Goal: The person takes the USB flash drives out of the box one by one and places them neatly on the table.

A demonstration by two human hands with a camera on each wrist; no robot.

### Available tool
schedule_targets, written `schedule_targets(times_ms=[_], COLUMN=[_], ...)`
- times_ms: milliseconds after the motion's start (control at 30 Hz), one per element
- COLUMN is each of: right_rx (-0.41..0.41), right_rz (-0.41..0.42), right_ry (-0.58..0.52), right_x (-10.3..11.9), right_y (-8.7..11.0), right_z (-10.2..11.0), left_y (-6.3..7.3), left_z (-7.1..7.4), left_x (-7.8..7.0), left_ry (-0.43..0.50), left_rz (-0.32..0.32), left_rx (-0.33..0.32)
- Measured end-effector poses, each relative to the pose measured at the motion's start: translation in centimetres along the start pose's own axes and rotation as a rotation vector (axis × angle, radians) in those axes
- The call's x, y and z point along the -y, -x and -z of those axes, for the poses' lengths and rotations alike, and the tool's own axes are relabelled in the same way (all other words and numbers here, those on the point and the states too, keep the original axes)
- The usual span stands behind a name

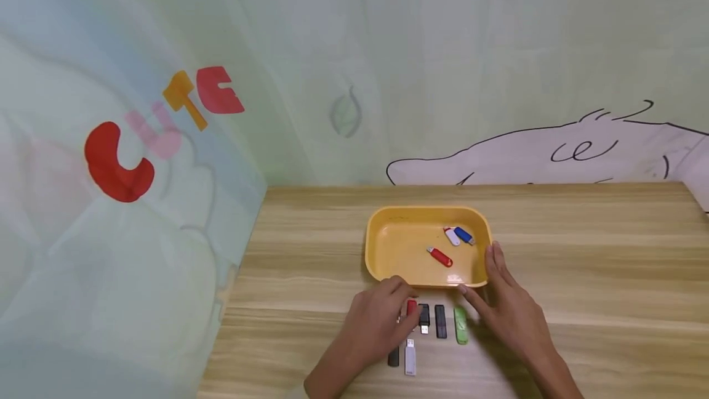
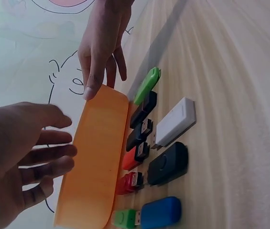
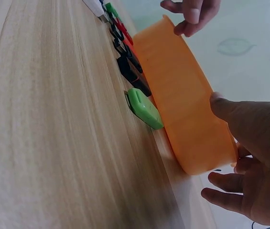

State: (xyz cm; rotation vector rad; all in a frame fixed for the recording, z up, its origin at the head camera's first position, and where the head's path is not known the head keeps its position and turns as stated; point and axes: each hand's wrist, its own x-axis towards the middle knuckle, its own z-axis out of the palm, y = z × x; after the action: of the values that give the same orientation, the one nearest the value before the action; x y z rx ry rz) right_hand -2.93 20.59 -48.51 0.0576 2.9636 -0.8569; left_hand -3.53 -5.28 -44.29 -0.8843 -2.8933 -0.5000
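A yellow plastic tray (image 1: 396, 254) holds a red USB stick (image 1: 442, 257), a white one (image 1: 452, 237) and a blue one (image 1: 462, 235). My right hand (image 1: 515, 319) grips the tray's near right corner, thumb at the near rim and fingers along the right side. Over the near left rim hovers my left hand (image 1: 373, 322), fingers loosely bent around nothing. Below the tray runs a row of USB sticks: green (image 1: 461, 325), black (image 1: 440, 321), another black (image 1: 424, 316) and red (image 1: 412, 307), among others. My left hand hides part of the row in the head view.
Nearer me lie a white USB stick (image 1: 410, 359) and a black one (image 1: 394, 357). In the left wrist view a blue stick (image 2: 161, 213) lies beside a small green one (image 2: 124, 218). A printed curtain (image 1: 310, 79) hangs behind the wooden table (image 1: 604, 251).
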Motion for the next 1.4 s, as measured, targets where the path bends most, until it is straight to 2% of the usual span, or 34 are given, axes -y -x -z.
schedule_targets(times_ms=[200,400,700,800,1000,1400], right_rx=[-0.003,-0.010,0.003,-0.005,-0.018,-0.021], right_rz=[-0.004,0.002,-0.013,-0.004,0.017,0.012], right_ry=[0.003,0.004,0.003,0.007,-0.003,-0.008], right_x=[-0.1,-0.1,-0.2,-0.3,-0.3,-0.2], right_y=[0.1,0.0,0.2,0.2,0.1,0.0], right_z=[-0.1,-0.2,-0.4,-0.3,-0.2,-0.1], left_y=[-1.1,-2.5,-4.7,-5.6,-7.0,-8.9], left_z=[0.2,0.6,1.0,0.9,0.8,0.1], left_x=[0.2,0.5,0.2,0.0,-0.3,-0.1], left_ry=[0.040,0.032,0.028,0.010,-0.012,-0.023], left_rz=[0.074,0.107,0.234,0.259,0.272,0.285], left_rx=[-0.059,-0.081,-0.022,0.002,0.050,0.109])
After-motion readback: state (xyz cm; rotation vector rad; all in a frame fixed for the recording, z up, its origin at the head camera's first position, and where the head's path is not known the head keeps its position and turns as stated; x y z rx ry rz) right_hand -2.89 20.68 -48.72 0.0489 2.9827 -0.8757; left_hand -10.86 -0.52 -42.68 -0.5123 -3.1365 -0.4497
